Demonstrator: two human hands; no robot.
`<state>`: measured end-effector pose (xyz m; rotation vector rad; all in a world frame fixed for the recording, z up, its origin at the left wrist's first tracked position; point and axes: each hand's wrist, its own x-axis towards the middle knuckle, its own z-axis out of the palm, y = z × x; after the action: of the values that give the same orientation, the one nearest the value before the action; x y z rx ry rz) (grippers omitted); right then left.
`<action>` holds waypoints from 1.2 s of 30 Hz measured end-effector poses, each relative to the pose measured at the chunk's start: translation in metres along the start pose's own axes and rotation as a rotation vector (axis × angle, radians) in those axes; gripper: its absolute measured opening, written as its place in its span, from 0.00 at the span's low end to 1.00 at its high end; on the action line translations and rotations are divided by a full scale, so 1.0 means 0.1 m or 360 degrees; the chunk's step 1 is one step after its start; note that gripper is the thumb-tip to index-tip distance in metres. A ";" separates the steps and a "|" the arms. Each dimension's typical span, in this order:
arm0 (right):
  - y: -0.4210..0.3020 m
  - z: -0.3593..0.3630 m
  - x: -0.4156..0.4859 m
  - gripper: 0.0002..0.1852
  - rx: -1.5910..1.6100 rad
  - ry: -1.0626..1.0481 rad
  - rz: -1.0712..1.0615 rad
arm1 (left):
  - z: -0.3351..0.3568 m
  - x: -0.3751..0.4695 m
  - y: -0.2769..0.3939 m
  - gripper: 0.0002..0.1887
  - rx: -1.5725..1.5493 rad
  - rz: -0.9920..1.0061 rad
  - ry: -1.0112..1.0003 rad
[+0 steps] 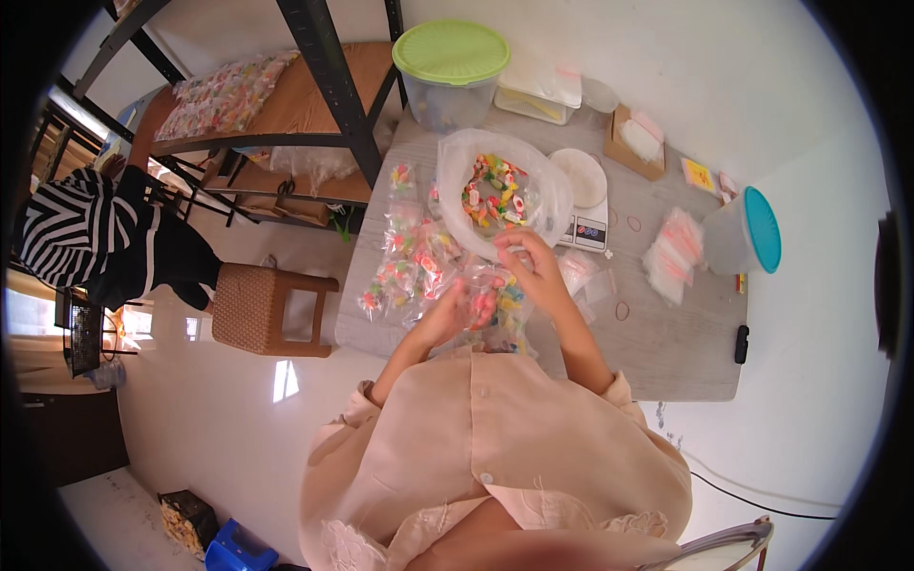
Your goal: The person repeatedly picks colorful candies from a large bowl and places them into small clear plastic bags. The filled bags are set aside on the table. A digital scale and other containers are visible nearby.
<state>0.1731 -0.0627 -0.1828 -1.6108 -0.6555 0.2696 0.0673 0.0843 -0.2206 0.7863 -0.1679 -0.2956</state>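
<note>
My left hand (pixel 444 315) holds a small clear plastic bag (pixel 477 294) with a few wrapped candies in it, close to my shirt front. At the near rim of a large translucent plastic bag (pixel 553 189) is my right hand (pixel 534 271), its fingers curled; whether something sits between its fingertips cannot be made out. Inside that large bag, wrapped candies (pixel 493 191) in red, yellow, green and white lie in a ring. Filled clear candy packets (pixel 407 268) are spread left of my hands. More packets (pixel 510 303) lie beneath them, partly hidden.
A white kitchen scale (pixel 589 232) stands right of the large bag. Beyond are a green-lidded tub (pixel 451 78), a cardboard box (pixel 635 153), stacked empty bags (pixel 673 257) and a blue-lidded container (pixel 742 232). A person (pixel 121 228) stands by the shelf (pixel 332 93), near a brown stool (pixel 264 310).
</note>
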 end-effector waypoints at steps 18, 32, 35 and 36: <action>1.16 -0.09 1.41 0.18 -0.1419 0.0039 0.0148 | 0.02 -0.05 0.35 0.39 0.0453 0.0398 0.0275; 1.07 -0.22 1.31 0.17 -0.1873 -0.0751 0.0097 | -0.19 -0.01 0.29 0.34 0.0681 0.0488 0.0552; 0.90 -0.24 0.97 0.15 -0.1607 -0.0668 0.0001 | -0.22 0.01 0.24 0.31 0.0594 0.0530 0.0587; 0.86 -0.27 0.89 0.14 -0.1484 -0.0591 -0.0027 | -0.23 0.01 0.24 0.31 0.0602 0.0530 0.0601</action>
<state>0.2812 -0.0374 -0.2437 -2.4681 -1.1884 0.2681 0.0793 0.1152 -0.2197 1.1553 0.0050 0.2091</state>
